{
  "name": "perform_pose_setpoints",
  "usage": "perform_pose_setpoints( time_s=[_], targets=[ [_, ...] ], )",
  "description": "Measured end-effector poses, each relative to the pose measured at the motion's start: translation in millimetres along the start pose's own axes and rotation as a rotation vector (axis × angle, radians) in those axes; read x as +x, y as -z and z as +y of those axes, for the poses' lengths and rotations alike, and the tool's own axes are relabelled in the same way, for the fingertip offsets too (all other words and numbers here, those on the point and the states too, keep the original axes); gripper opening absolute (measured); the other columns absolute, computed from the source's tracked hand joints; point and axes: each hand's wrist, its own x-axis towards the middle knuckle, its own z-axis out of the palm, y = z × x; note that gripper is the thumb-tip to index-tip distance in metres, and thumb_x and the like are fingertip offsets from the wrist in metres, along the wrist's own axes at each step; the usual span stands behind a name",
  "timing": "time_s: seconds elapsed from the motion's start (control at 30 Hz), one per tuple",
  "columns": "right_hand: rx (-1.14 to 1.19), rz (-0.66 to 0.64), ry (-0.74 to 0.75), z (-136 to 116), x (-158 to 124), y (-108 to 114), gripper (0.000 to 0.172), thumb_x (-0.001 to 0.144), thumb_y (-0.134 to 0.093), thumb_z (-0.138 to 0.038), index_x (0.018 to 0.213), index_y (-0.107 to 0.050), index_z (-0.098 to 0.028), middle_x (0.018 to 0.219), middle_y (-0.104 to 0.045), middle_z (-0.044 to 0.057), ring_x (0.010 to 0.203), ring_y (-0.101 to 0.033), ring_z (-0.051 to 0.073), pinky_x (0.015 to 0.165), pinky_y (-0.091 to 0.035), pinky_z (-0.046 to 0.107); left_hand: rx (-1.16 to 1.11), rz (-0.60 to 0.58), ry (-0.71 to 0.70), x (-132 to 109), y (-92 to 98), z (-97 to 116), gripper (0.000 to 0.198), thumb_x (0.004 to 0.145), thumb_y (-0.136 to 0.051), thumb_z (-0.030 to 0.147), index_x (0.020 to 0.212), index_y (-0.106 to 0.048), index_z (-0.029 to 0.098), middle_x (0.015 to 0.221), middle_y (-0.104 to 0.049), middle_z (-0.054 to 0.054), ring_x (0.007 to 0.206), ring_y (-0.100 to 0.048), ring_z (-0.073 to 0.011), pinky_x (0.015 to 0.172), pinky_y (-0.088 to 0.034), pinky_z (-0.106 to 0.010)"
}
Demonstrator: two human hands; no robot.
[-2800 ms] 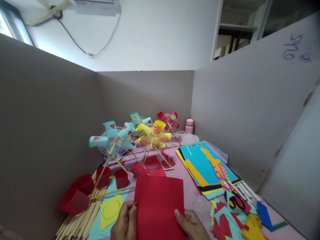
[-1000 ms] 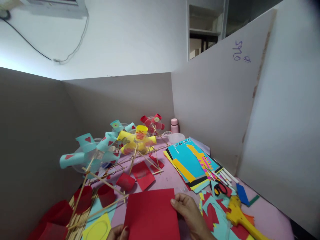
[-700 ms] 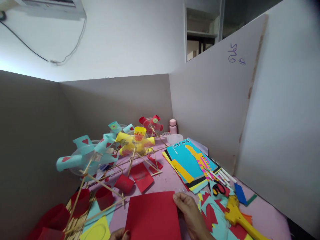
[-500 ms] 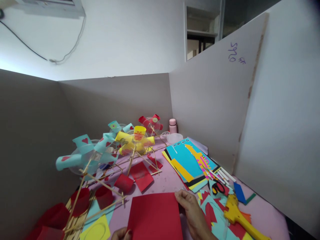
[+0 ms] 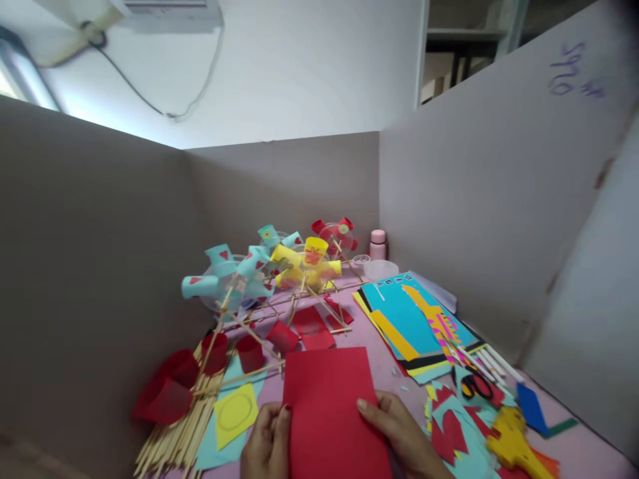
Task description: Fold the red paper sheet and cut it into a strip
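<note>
Your left hand (image 5: 264, 442) and right hand (image 5: 399, 426) pinch opposite side edges of a red sheet (image 5: 332, 412) at the near side of the worktop (image 5: 412, 402), a grip that probably steadies it. Black-handled scissors (image 5: 475, 386) and a yellow glue gun (image 5: 512, 439) lie rightward, seemingly parked within easy reach.

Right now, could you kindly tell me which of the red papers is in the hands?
The large flat sheet in front, held between the left hand and right hand; the curled red pieces at left are untouched.
</note>
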Motion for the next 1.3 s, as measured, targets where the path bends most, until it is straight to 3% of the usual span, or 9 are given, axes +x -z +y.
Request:
perform_pose_setpoints(
  time_s=[0.4,0.7,0.83,0.9,0.97,1.03,1.07,1.2,1.3],
  targets=[
    [-0.217,0.182,-0.081,-7,-12,7,0.039,0.069,-0.072,-0.042,0.092,-0.07,-0.01,0.077,-0.075,0.013,0.074,-0.07,0.031,0.064,-0.054,0.04,-0.263,-0.313,0.296,-2,1.7,5,0.035,0.067,-0.062,0.051,0.068,-0.048,0.019,0.054,-0.045,0.007,0.046,-0.037,-0.0085,0.048,-0.025,-0.022],
    [-0.185,0.199,-0.072,-8,-9,8,0.041,0.068,-0.073,-0.041,0.096,-0.07,-0.011,0.084,-0.075,0.013,0.075,-0.07,0.029,0.067,-0.054,0.039,-0.182,-0.388,0.255,-4,3.5,-16,0.038,0.065,-0.061,0.053,0.059,-0.044,0.02,0.048,-0.036,0.01,0.045,-0.028,-0.0069,0.046,-0.02,-0.022],
    [-0.181,0.154,-0.025,-6,-6,5,0.044,0.068,-0.073,-0.044,0.096,-0.07,-0.011,0.086,-0.075,0.014,0.075,-0.069,0.028,0.071,-0.053,0.04,-0.088,-0.392,0.179,2,10.1,-17,0.036,0.068,-0.058,0.053,0.059,-0.047,0.02,0.049,-0.044,0.007,0.045,-0.04,-0.0102,0.045,-0.03,-0.024],
    [-0.191,0.116,-0.018,-5,-5,1,0.046,0.067,-0.073,-0.045,0.095,-0.07,-0.01,0.085,-0.074,0.014,0.074,-0.069,0.028,0.07,-0.052,0.039,-0.02,-0.287,0.097,5,13.4,-11,0.03,0.071,-0.058,0.049,0.075,-0.056,0.019,0.071,-0.061,-0.002,0.072,-0.058,-0.0203,0.064,-0.044,-0.031],
    [-0.194,0.068,-0.034,0,-4,-2,0.045,0.067,-0.073,-0.045,0.095,-0.07,-0.01,0.081,-0.074,0.013,0.073,-0.069,0.028,0.068,-0.052,0.039,0.114,-0.086,-0.081,9,13.3,0,0.036,0.074,-0.057,0.045,0.102,-0.055,0.021,0.112,-0.06,-0.01,0.115,-0.047,-0.0271,0.095,-0.036,-0.043],
    [-0.183,0.018,-0.064,9,-5,-5,0.045,0.065,-0.075,-0.044,0.094,-0.07,-0.01,0.078,-0.074,0.011,0.072,-0.069,0.027,0.067,-0.051,0.038,0.293,0.029,-0.316,12,8.2,16,0.045,0.079,-0.053,0.041,0.119,-0.048,0.023,0.135,-0.047,-0.011,0.131,-0.032,-0.0258,0.107,-0.022,-0.048],
    [-0.179,-0.005,-0.073,15,-6,-5,0.046,0.064,-0.075,-0.045,0.093,-0.07,-0.01,0.078,-0.073,0.01,0.072,-0.068,0.027,0.067,-0.051,0.039,0.369,-0.002,-0.406,15,3.9,24,0.045,0.081,-0.051,0.038,0.123,-0.047,0.024,0.138,-0.046,-0.01,0.131,-0.033,-0.025,0.107,-0.022,-0.048],
    [-0.205,-0.025,-0.083,35,-8,-4,0.05,0.058,-0.076,-0.051,0.087,-0.07,-0.011,0.076,-0.072,0.009,0.073,-0.067,0.029,0.068,-0.05,0.041,0.497,-0.267,-0.46,30,-17.2,51,0.038,0.082,-0.053,0.035,0.117,-0.057,0.023,0.126,-0.058,-0.009,0.12,-0.046,-0.0277,0.102,-0.029,-0.045],
    [-0.248,-0.007,-0.099,37,-9,-4,0.052,0.056,-0.077,-0.052,0.088,-0.068,-0.011,0.076,-0.071,0.008,0.076,-0.066,0.029,0.071,-0.049,0.042,0.497,-0.389,-0.431,41,-28.7,59,0.021,0.081,-0.053,0.033,0.076,-0.069,0.021,0.073,-0.07,-0.003,0.071,-0.061,-0.0217,0.067,-0.043,-0.031]
  ],
)
